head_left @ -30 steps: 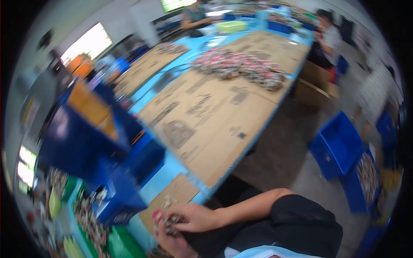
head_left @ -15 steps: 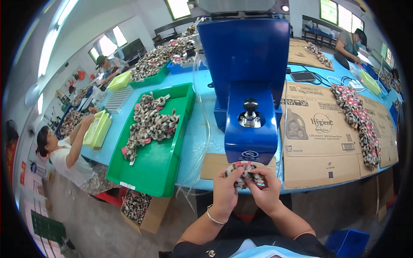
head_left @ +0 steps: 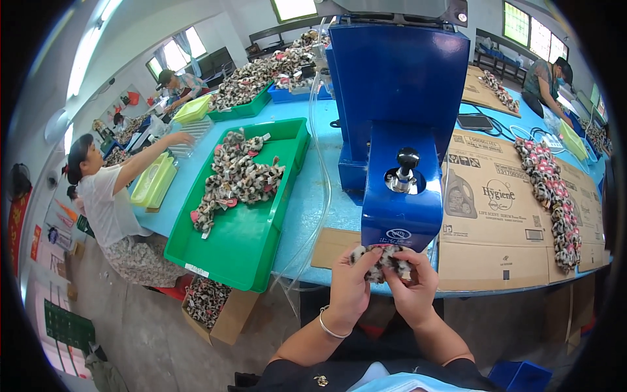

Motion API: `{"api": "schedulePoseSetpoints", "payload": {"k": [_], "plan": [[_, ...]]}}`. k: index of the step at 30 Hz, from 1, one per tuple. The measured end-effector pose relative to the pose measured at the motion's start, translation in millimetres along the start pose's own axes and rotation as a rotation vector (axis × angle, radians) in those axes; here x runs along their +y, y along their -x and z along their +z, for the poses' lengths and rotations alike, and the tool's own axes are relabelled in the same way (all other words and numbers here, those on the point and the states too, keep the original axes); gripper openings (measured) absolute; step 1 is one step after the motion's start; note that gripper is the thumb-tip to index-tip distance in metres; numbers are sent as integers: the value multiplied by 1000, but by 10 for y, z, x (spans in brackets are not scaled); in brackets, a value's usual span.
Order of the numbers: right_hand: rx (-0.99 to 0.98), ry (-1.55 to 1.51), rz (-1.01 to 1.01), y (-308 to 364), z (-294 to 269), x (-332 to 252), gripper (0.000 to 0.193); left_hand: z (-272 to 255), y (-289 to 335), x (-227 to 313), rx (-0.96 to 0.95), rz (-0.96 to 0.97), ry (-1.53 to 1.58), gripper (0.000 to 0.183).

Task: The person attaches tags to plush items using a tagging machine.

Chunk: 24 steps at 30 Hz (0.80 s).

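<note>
A small plush piece (head_left: 375, 266), furry and spotted black, white and brown with a bit of pink at its far edge, is held between my two hands. My left hand (head_left: 349, 289) pinches its left side with the thumb on top. My right hand (head_left: 416, 287) grips the right side, its thumb pressed into the fur. Both hands are at the front lower edge of a blue machine (head_left: 400, 219) with a black ball knob (head_left: 408, 157) on top. The plush piece's far edge meets the machine's front; whether it touches a part underneath is hidden.
Left of the machine, a green tray (head_left: 212, 255) holds a heap of similar plush pieces (head_left: 241, 179). Clear tubes (head_left: 321, 215) hang beside it. To the right, flattened cardboard (head_left: 486, 251) bears rows of plush pieces (head_left: 555, 209). A co-worker (head_left: 117, 196) sits at the far left.
The view has shifted, moving the machine and tray rightward in the picture. My hands still hold the plush piece, with less of its pink part showing. The left co-worker's arm now stretches forward.
</note>
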State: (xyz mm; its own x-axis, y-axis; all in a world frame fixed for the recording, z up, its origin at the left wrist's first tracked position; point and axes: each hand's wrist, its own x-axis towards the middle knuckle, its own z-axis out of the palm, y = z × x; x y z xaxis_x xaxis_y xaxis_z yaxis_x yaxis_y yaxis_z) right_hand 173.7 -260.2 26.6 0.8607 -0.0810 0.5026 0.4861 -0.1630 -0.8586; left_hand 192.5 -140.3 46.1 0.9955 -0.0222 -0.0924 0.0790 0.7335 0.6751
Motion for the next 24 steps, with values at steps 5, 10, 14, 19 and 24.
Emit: {"api": "schedulePoseSetpoints", "payload": {"k": [5, 10, 14, 19, 24], "plan": [[-2, 4, 17, -3, -9, 12, 31, 41, 11, 19, 12, -6, -10, 6], [12, -75, 51, -9, 4, 19, 29, 65, 3, 24, 35, -5, -27, 5], [18, -62, 31, -14, -2, 14, 29, 29, -2, 8, 18, -17, -10, 7], [42, -110, 61, -12, 4, 21, 29, 4, -17, -25, -4, -3, 11, 11], [76, -75, 38, -8, -15, 51, 28, 20, -36, -53, -22, -12, -6, 13]]}}
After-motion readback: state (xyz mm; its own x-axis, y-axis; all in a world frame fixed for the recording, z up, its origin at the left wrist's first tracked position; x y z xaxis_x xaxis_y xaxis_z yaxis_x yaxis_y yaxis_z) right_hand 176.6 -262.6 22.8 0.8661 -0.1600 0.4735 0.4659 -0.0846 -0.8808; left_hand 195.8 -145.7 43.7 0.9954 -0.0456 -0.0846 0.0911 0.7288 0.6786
